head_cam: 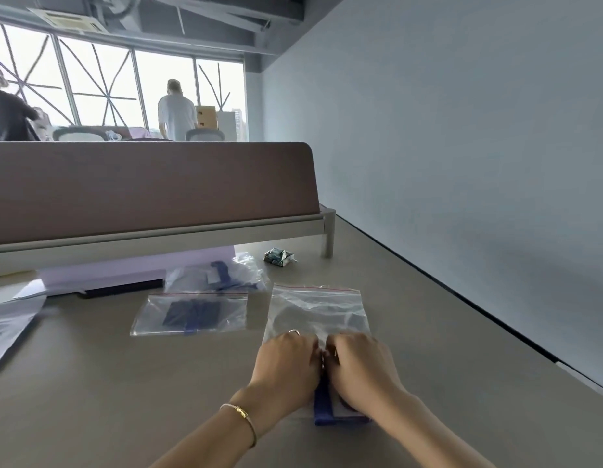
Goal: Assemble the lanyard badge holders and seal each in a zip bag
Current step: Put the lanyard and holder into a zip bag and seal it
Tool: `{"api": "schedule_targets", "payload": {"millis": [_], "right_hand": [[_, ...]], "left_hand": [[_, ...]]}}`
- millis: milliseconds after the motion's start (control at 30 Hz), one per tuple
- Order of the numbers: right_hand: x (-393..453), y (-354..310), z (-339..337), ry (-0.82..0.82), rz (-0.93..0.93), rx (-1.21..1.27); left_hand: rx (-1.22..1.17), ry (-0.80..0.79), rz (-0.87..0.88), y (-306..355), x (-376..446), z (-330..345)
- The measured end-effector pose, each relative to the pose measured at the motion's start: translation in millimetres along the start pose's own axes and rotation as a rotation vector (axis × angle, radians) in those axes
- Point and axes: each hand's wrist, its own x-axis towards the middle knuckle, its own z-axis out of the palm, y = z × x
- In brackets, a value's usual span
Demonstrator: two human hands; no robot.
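Blue lanyard folded under both my hands, near table edge; left hand and right hand curled knuckles-up, fingertips pressed together on it, exact grip hidden. Looks like bagging step: empty zip bag lies just beyond, touching my fingers, one sealed bag to its left. Next I'd need the bag mouth opened, bundle slid in without unfolding.

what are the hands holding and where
Both hands, left and right, press the near end of the empty zip bag over the blue lanyard.
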Motion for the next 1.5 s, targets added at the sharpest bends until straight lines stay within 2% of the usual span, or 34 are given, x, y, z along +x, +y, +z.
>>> {"api": "schedule_targets", "payload": {"millis": [167,333,400,533,633,800,900,967,1100,1200,1367,1500], "right_hand": [[-0.9,2.4,12.0,-0.031,-0.02,0.052],[-2.4,17.7,8.3,-0.107,0.012,0.018],[10.7,15.2,7.8,-0.064,-0.035,-0.048],[50.6,4.5,14.5,-0.051,-0.063,0.01],[63.2,12.4,26.2,-0.077,-0.021,-0.014],[61.6,30.8,35.2,-0.175,0.079,0.01],[64.4,31.1,33.5,-0.236,0.067,-0.014],[69.6,31.4,25.6,-0.212,0.044,-0.024],[97.4,26.9,13.6,-0.066,0.017,0.013],[122.9,11.1,14.7,-0.034,0.039,0.037],[159.1,-11.2,26.4,-0.112,0.064,0.052],[180.0,-18.6,30.7,-0.069,0.029,0.118]], "left_hand": [[-0.113,0.075,-0.007,-10.7,-7.6,13.8],[-0.099,0.042,-0.063,-32.2,-9.7,6.8],[-0.109,0.065,-0.031,-30.7,7.6,-1.7],[-0.072,0.053,0.105,-21.8,55.2,-1.6],[-0.107,-0.004,0.063,-32.1,67.5,17.8],[-0.09,-0.007,-0.088,-48.1,63.3,37.6],[-0.063,-0.048,-0.106,-45.0,62.1,38.5],[-0.085,-0.035,-0.105,-46.0,66.3,32.0],[-0.039,0.096,-0.111,-66.4,98.2,15.8],[0.034,0.044,-0.142,-82.4,125.7,14.2],[0.135,-0.051,-0.069,-98.5,148.5,23.6],[-0.005,-0.003,-0.064,-105.8,150.4,21.4]]}}
